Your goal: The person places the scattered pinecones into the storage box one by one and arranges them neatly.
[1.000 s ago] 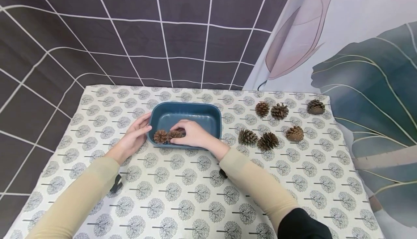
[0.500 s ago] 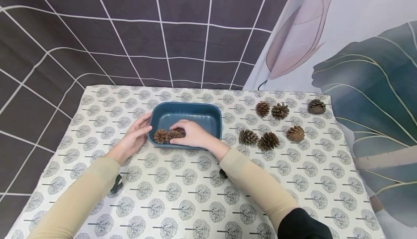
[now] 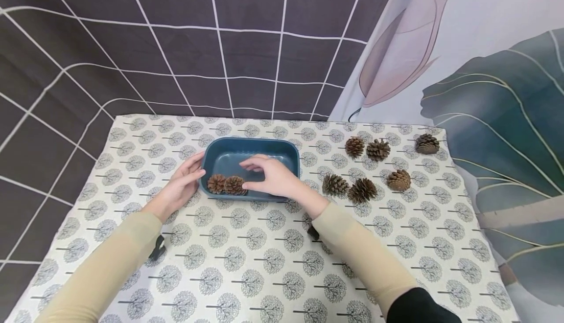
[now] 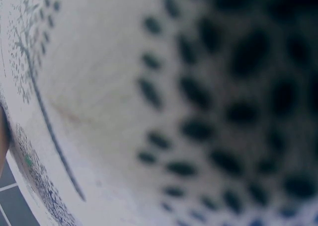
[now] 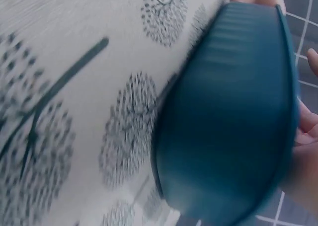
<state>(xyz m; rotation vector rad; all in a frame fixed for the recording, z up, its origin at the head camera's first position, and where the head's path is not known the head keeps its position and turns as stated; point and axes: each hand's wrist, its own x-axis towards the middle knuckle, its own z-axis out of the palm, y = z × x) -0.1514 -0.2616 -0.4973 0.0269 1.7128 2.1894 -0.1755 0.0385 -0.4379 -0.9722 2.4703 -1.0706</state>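
Two brown pinecones lie side by side in the front left corner of a blue rectangular container (image 3: 277,155): the left pinecone (image 3: 216,184) and the right pinecone (image 3: 234,185). My left hand (image 3: 178,186) rests against the container's left side, thumb at the rim and fingers along the outer wall. Over the container's inside is my right hand (image 3: 275,178), thumb and fingers spread apart with nothing between them. Its thumb tip is close to the right pinecone; contact cannot be told. In the right wrist view the container's front wall (image 5: 223,112) fills the middle, with right-hand fingers beyond the rim.
Several more pinecones lie to the right on the tree-print cloth (image 3: 260,284), among them a nearby pinecone (image 3: 335,185) and a far right one (image 3: 427,144). A dark tiled backdrop (image 3: 246,54) hangs behind the table. The left wrist view shows mostly blurred cloth.
My right hand has let go of the right pinecone, leaving it beside the other in the container. Its fingers have spread and drawn back to the right. The left hand has not moved.
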